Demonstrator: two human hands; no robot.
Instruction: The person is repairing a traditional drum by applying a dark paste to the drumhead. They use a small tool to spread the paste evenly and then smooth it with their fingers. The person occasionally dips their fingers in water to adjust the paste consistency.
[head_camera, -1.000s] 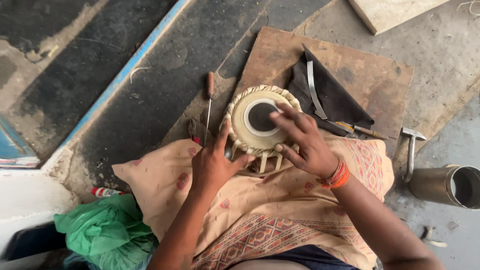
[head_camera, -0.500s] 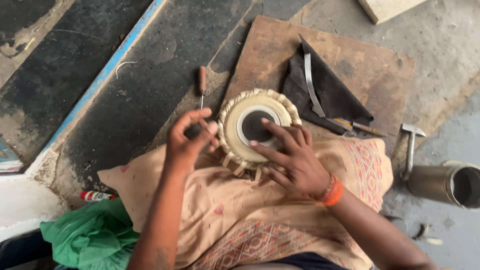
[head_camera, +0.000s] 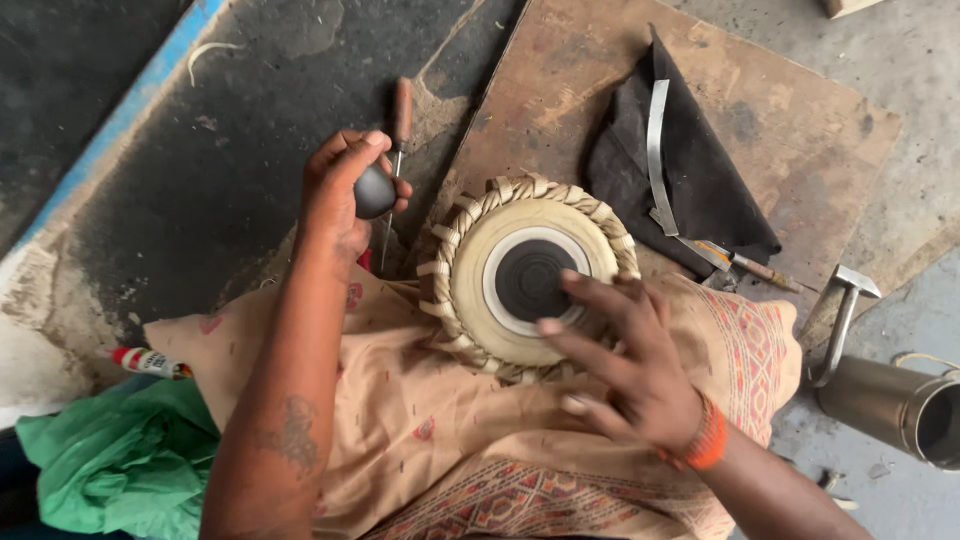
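Small drum head (head_camera: 530, 280), cream skin with black centre disc and woven strap rim, sits on tan cloth (head_camera: 420, 430) over the lap. Right hand (head_camera: 625, 365) lies on it, fingers spread, grip open. Left hand (head_camera: 345, 195), left of the drum, grip closed on a smooth dark stone (head_camera: 374, 191). Awl (head_camera: 398, 150) just beyond. Metal cylinder (head_camera: 900, 405) at right edge, contents hidden.

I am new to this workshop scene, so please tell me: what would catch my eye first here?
The round drum head with its black centre and braided rim sits mid-frame on a patterned cloth, with the right hand spread over it. Beside it, the left hand grips a smooth dark stone. A black cloth lies on the wooden board behind.
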